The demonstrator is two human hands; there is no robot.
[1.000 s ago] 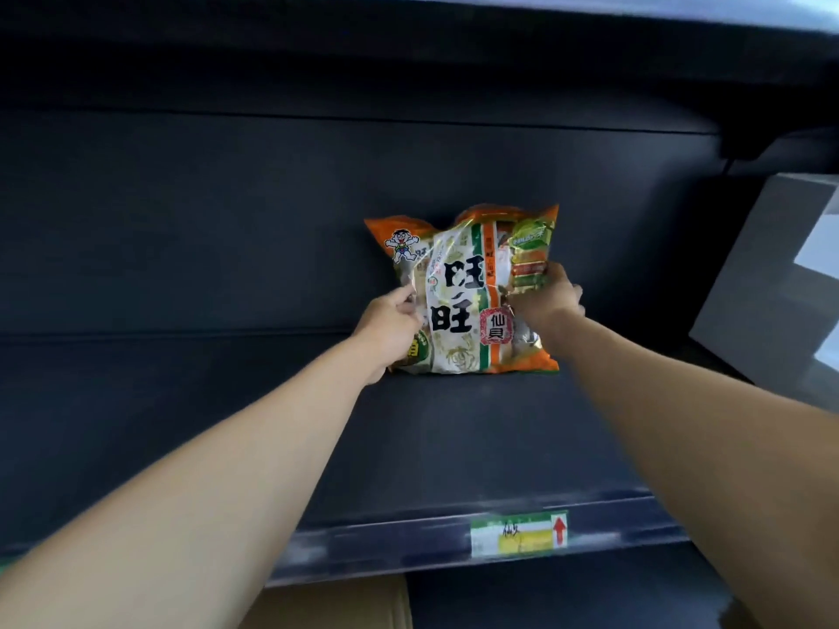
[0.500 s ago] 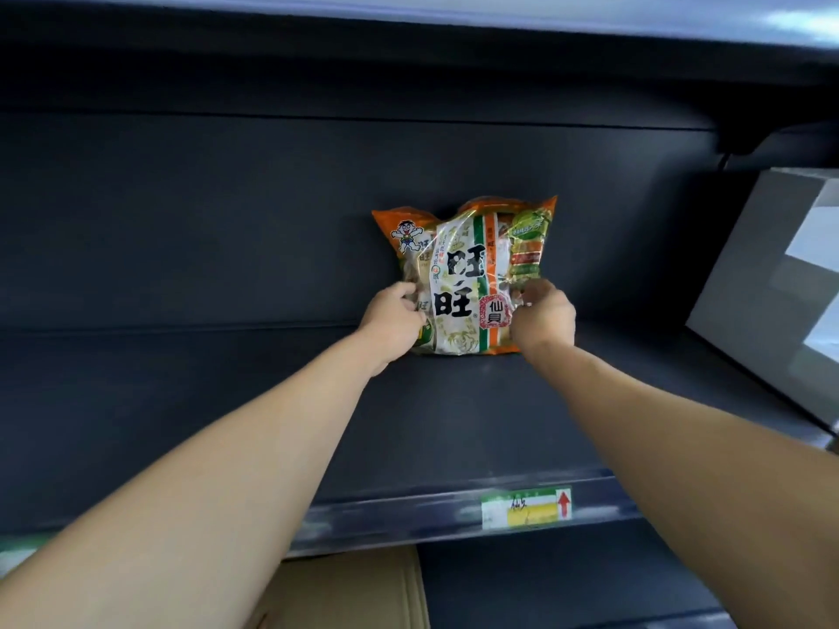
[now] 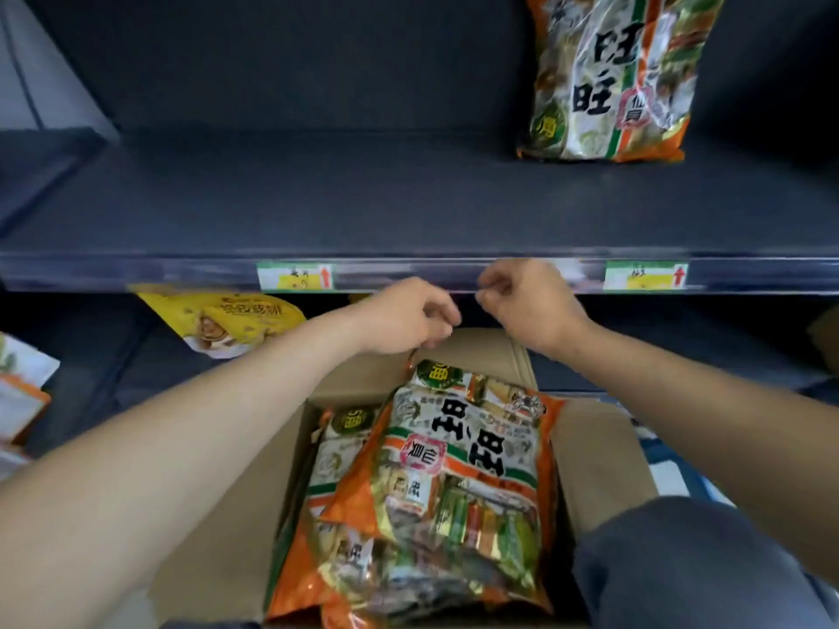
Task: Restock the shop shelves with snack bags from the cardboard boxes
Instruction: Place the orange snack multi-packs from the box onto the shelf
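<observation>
Shelf (image 3: 408,197) up front is dark grey, with one bag (image 3: 608,79) standing at the back right, its top cut off. My left hand (image 3: 408,317) and right hand (image 3: 529,304) hang loosely curled, holding nothing, over the box (image 3: 599,447) of bags (image 3: 458,469). Tags (image 3: 295,276) on the shelf edge are too blurry to read.

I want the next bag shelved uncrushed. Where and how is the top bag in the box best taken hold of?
Probably by its two long edges, from above, one hand per side. The top bag lies face up, slanted in the box, with both edges exposed. The left hand and right hand hover above its far end.
</observation>
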